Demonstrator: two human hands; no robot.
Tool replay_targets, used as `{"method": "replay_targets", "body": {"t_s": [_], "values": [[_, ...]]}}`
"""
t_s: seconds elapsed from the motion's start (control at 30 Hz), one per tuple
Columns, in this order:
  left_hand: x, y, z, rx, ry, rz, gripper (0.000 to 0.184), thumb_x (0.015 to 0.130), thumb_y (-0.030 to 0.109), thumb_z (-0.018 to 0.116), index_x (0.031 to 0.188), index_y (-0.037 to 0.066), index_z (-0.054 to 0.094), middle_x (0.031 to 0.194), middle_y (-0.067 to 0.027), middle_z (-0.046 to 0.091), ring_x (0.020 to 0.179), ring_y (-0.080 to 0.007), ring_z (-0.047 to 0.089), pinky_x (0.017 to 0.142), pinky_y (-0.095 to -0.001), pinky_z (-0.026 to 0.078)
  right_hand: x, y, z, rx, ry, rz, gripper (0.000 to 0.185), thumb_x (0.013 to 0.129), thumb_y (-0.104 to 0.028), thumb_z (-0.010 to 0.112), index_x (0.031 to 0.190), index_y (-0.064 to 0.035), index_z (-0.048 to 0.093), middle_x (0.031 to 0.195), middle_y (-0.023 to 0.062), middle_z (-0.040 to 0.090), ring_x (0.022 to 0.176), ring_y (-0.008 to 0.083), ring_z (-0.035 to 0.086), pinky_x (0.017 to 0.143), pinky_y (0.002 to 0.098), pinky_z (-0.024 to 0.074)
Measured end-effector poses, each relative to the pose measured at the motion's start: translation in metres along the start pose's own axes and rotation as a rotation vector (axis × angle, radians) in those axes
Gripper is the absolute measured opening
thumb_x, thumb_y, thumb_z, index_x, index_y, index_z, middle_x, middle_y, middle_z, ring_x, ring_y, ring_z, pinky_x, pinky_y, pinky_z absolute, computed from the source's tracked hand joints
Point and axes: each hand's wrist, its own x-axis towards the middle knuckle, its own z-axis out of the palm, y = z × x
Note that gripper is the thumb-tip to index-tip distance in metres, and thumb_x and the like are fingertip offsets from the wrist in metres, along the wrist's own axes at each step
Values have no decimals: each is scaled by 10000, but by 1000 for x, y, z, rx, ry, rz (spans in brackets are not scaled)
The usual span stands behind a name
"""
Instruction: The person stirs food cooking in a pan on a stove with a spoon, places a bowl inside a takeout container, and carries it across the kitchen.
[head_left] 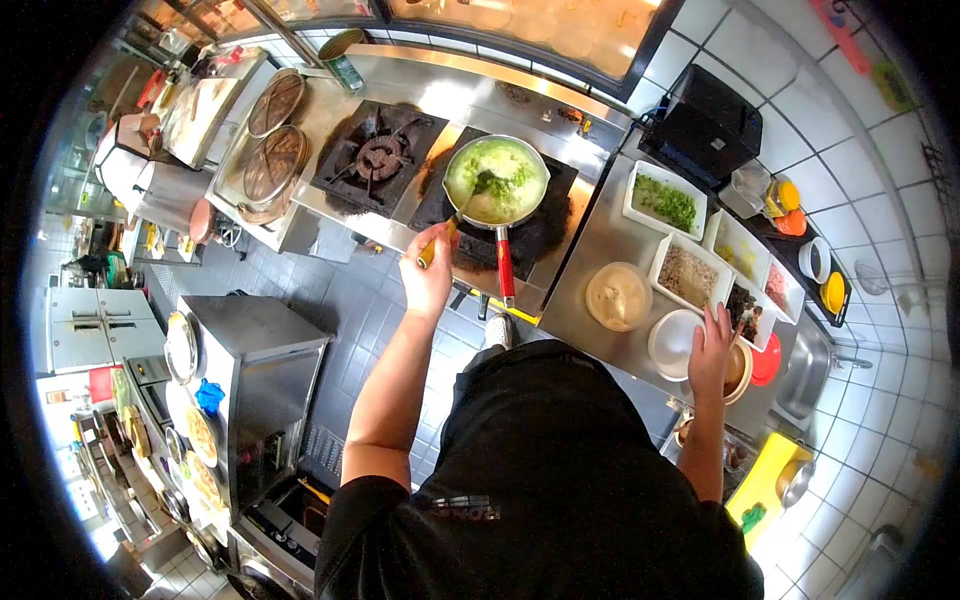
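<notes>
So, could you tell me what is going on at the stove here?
A person in a black top has their left hand closed on the handle of a utensil, its dark head in the pale green food in a red-handled pan over a burner. Their right hand is spread by the white tubs and bowls on the counter, nearest some dark food; whether it touches anything is unclear. Chopped greens sit in another tub.

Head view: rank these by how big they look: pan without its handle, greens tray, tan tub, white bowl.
1. Pan, without its handle
2. Greens tray
3. Tan tub and white bowl, unranked: they look about alike
</notes>
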Motion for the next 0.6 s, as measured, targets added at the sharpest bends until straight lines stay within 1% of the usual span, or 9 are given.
{"method": "replay_targets", "body": {"t_s": [0.03, 0.13, 0.23, 0.33, 0.43, 0.47, 0.53, 0.57, 0.6], "values": [[5, -19, -2, -10, 13, -25, 231, 1029, 117, 584, 1108, -84, 665, 996, -133, 718, 939, -206, 718, 864, -314, 581, -2, 0, -1, 4, 5, 0, 425, 990, -123, 539, 1394, 6, 546, 1526, 244, 412, 1434, 407, 363, 1193, 481, 278], [6, -17, 9, -261, 49, -137, 254, 1035, 124, 566, 1172, -79, 635, 1041, -160, 710, 960, -222, 715, 903, -332, 572, -9, 6, 0, -30, 18, -13, 420, 987, -115, 540, 1387, 12, 548, 1525, 243, 415, 1429, 408, 370, 1192, 474, 280], [1, 5, 4, -601, 16, -256, 276, 1027, 142, 584, 1208, -65, 614, 1078, -165, 702, 982, -228, 709, 928, -352, 566, -13, 5, -1, -20, 42, -5, 419, 984, -110, 543, 1383, 17, 549, 1524, 238, 421, 1426, 405, 378, 1195, 470, 277], [1, 22, -20, -295, -95, -312, 256, 1005, 147, 609, 1162, -55, 629, 1095, -165, 700, 979, -241, 713, 908, -363, 574, -23, 29, 12, -7, 62, -25, 415, 984, -114, 547, 1379, 13, 556, 1527, 231, 424, 1426, 398, 383, 1199, 470, 273], [14, 71, -22, 811, -442, -242, 291, 815, 104, 647, 1078, -8, 703, 941, -205, 735, 861, -273, 735, 757, -393, 583, -28, 60, 20, -164, 36, -47, 415, 999, -148, 534, 1387, -5, 560, 1522, 227, 441, 1431, 397, 383, 1187, 465, 299], [17, 40, -19, 971, -398, 20, 240, 800, 131, 644, 1011, 38, 710, 920, -213, 722, 868, -351, 722, 771, -428, 582, -29, 74, 29, -284, 42, -58, 417, 1005, -161, 527, 1393, -11, 558, 1519, 228, 447, 1433, 398, 381, 1182, 461, 308], [12, 79, 6, 1308, -338, 31, 171, 867, 137, 596, 957, 88, 732, 931, -164, 740, 909, -324, 731, 791, -420, 593, -28, 57, 16, -145, -5, -37, 425, 1024, -192, 504, 1408, -15, 546, 1509, 244, 456, 1434, 404, 379, 1178, 460, 309], [30, 43, 8, 1427, -443, -1, 191, 896, 162, 586, 974, 110, 751, 960, -137, 754, 919, -296, 741, 788, -413, 598, -26, 60, 16, -128, -27, -53, 419, 1032, -191, 489, 1407, -11, 545, 1514, 251, 444, 1432, 407, 380, 1177, 464, 308], [33, 45, 10, 1388, -436, 64, 197, 898, 164, 588, 963, 120, 769, 985, -132, 760, 924, -284, 746, 780, -409, 600, -22, 60, 17, -120, -45, -58, 415, 1040, -190, 475, 1405, -7, 545, 1519, 259, 433, 1430, 410, 380, 1175, 468, 307]]}}
